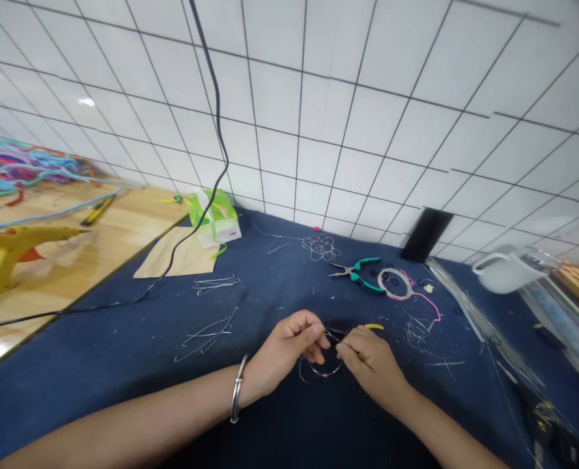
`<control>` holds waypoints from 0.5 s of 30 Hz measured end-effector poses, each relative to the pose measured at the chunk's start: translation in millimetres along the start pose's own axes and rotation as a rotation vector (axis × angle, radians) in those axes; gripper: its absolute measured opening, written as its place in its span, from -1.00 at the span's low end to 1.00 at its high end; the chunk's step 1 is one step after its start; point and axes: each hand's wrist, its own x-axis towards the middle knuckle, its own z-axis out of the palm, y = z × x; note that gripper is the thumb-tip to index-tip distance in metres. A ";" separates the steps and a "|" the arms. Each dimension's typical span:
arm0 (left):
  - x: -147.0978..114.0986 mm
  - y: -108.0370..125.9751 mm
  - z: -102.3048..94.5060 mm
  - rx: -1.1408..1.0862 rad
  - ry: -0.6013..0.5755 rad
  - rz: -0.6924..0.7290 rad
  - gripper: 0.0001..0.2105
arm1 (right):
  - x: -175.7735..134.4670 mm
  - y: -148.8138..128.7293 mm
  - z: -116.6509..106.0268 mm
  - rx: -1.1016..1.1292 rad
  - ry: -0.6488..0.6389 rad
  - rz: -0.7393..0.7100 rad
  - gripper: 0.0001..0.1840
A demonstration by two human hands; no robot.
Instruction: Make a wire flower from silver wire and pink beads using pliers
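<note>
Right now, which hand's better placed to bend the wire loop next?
Right, likely: the right hand holds a yellow-handled tool close to the wire loop; the left hand pinches the loop.

A yellow hot-glue gun (20, 242) lies on the wooden tabletop (135, 212) at left. A green-and-white tissue pack (225, 218) rests near the tiled wall (328, 111), with a white mug (507, 272) far right.

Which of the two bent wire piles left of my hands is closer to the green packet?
The upper pile, just below the tan paper and nearer the green packet; the other pile lies lower, closer to your left forearm.
</note>
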 end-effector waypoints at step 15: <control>-3.5 -1.8 -5.8 -0.014 -0.064 -0.134 -0.75 | -18.7 7.9 4.6 -0.035 0.040 -0.058 -0.72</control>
